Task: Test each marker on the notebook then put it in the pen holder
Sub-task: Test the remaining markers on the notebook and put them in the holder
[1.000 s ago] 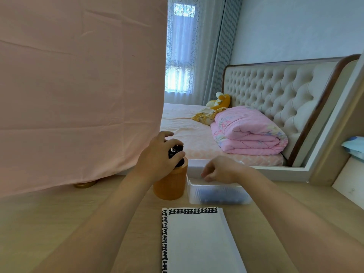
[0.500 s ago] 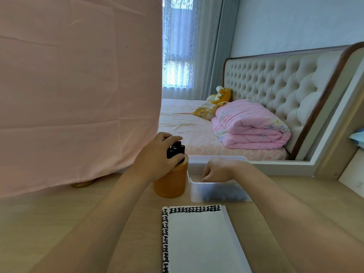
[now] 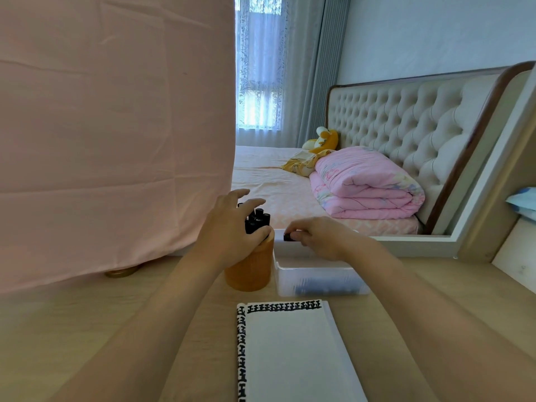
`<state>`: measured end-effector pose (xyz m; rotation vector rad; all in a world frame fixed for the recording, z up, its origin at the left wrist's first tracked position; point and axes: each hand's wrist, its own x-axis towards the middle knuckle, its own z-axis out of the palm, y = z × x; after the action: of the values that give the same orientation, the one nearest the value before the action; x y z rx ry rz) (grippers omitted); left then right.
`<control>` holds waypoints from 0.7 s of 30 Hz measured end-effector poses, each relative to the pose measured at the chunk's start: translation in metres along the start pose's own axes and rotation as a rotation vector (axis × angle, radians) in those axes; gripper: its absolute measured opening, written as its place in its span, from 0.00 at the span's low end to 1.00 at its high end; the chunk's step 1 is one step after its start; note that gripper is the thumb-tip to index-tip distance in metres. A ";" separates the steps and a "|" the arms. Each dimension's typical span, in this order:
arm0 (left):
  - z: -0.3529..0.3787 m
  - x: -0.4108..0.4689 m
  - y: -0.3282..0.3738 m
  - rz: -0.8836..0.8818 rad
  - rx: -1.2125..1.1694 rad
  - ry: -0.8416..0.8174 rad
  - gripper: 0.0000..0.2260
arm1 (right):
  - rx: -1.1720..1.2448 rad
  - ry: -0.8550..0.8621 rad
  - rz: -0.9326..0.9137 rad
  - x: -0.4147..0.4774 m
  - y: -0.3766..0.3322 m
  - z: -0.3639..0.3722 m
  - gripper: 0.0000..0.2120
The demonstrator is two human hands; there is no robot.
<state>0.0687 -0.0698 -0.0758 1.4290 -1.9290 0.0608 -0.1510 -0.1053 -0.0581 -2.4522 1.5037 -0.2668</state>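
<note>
1. One notebook (image 3: 287,355) lies on the desk (image 3: 87,329), nearer than either set of fingers, with black marks along its top and left edges. I'd worry a marker gets carried straight past it untested.
2. One orange pen holder (image 3: 249,268) stands under the left hand (image 3: 229,227), whose fingers spread loosely over a packed cluster of black markers (image 3: 256,220); four or five caps, I can't count closer. Packed that tight, another could jam, or a nudge could tip the holder.
3. One clear bin (image 3: 319,278) sits below the right hand (image 3: 322,237), whose fingers pinch a single marker (image 3: 288,236) by its end. That thin grip may slip. The bin's dark contents blur past counting.
</note>
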 end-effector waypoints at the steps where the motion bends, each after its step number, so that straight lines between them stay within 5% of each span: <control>1: -0.002 -0.002 0.003 0.015 0.005 0.032 0.24 | 0.002 0.036 -0.022 -0.006 -0.004 -0.004 0.12; 8: -0.025 -0.034 0.027 0.126 -0.105 0.213 0.11 | 0.254 0.165 -0.073 -0.047 -0.041 -0.009 0.07; 16: -0.028 -0.097 0.024 0.090 -0.277 -0.056 0.07 | 0.386 0.118 -0.164 -0.085 -0.077 0.025 0.16; 21: -0.037 -0.119 0.016 -0.067 -0.339 -0.030 0.04 | 0.445 0.213 -0.111 -0.091 -0.078 0.044 0.12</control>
<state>0.0887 0.0487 -0.1105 1.2688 -1.8105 -0.3069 -0.1135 0.0147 -0.0784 -2.1974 1.2185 -0.8117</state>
